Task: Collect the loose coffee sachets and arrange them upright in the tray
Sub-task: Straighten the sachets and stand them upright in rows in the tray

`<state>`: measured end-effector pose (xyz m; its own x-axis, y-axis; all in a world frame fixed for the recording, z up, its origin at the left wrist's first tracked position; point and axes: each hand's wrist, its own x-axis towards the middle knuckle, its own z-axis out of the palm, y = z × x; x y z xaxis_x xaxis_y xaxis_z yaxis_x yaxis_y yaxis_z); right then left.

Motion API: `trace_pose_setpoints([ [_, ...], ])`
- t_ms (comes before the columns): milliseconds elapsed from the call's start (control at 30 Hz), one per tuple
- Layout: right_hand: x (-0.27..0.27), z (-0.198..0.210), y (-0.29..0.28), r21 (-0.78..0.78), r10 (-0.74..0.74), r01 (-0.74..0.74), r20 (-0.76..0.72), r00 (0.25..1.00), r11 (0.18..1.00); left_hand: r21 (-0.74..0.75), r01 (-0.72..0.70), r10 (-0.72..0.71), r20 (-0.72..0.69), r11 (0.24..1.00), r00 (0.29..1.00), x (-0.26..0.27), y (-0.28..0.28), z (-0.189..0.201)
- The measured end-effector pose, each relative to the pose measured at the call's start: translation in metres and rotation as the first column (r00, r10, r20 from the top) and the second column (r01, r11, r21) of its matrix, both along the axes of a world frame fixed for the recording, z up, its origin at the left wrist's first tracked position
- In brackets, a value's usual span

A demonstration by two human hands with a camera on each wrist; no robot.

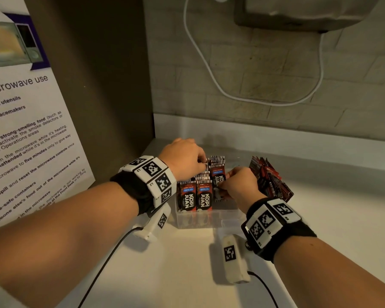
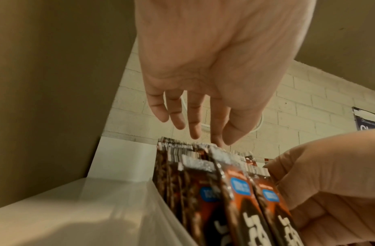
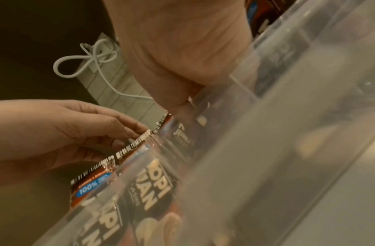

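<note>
Sachets (image 1: 195, 195) stand upright in rows inside the clear plastic tray (image 1: 209, 221) on the white counter (image 1: 187, 274), as my head camera shows it, with the tray near the centre of the frame and two front packets reading KOPI JUAN. My left hand (image 1: 185, 158) sits at about 11 o'clock from the tray's front wall, fingers bent down onto the packet tops in the back rows, thumb and forefinger seeming to nip one top edge. My right hand (image 1: 240, 185) is at about 2 o'clock from those front packets, fingers curled round the raised sachet (image 1: 217, 176) that stands higher than its neighbours. A loose pile of sachets (image 1: 269, 178) lies on the counter just beyond that hand, at 3 o'clock from the tray. A microwave notice (image 1: 27, 134) leans at 9 o'clock and a white cable (image 1: 209, 70) hangs on the brick wall at 12 o'clock. From the left wrist camera, my left hand (image 2: 203, 74) hangs from 12 o'clock with fingers pointing down, loosely straight, the tips of forefinger and thumb meeting at the packet tops (image 2: 192, 149); whether they truly pinch one, I cannot tell. My right hand (image 2: 329, 183) enters at 4 o'clock, fingers against the packets' side. From the right wrist camera, blurred through the tray wall (image 3: 266, 149), my right hand (image 3: 178, 58) is closed at 12 o'clock, and my left hand (image 3: 66, 129) at 9 o'clock touches the serrated tops.
</note>
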<state>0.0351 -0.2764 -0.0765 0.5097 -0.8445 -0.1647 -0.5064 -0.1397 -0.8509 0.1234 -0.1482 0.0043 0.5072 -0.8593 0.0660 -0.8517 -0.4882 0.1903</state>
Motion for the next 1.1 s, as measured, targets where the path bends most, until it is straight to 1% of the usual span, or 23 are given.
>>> trace_pose_setpoints([
  [267, 0.007, -0.002, 0.0, -0.008, -0.017, 0.016, -0.076, 0.997, 1.0, -0.067, 0.026, -0.026, 0.01, 0.997, 1.0, -0.003, -0.014, 0.0],
  [367, 0.006, -0.001, 0.0, 0.001, -0.021, 0.021, -0.09, 0.996, 1.0, -0.065, 0.042, -0.043, -0.003, 0.997, 0.999, -0.003, -0.022, 0.0],
  [500, 0.005, -0.002, -0.001, -0.016, -0.027, 0.026, -0.079, 0.997, 1.0, -0.067, 0.038, -0.038, -0.001, 0.997, 0.999, -0.004, -0.032, -0.001],
  [633, 0.002, -0.001, 0.001, 0.013, -0.002, 0.002, -0.021, 1.0, 1.0, -0.086, 0.023, -0.023, 0.012, 0.996, 1.0, -0.004, -0.038, -0.001],
  [833, 0.002, -0.001, 0.002, 0.008, -0.001, 0.001, 0.003, 1.0, 1.0, -0.088, 0.023, -0.022, 0.006, 0.996, 1.0, -0.002, -0.04, -0.004],
  [1000, 0.001, 0.0, 0.005, -0.046, 0.004, -0.003, 0.034, 0.999, 0.999, -0.094, 0.034, -0.034, 0.003, 0.995, 0.999, -0.001, -0.04, -0.005],
  [1100, -0.004, 0.002, 0.006, -0.107, 0.022, -0.018, 0.035, 0.999, 0.994, -0.098, 0.029, -0.03, -0.004, 0.995, 1.0, -0.001, -0.04, -0.005],
])
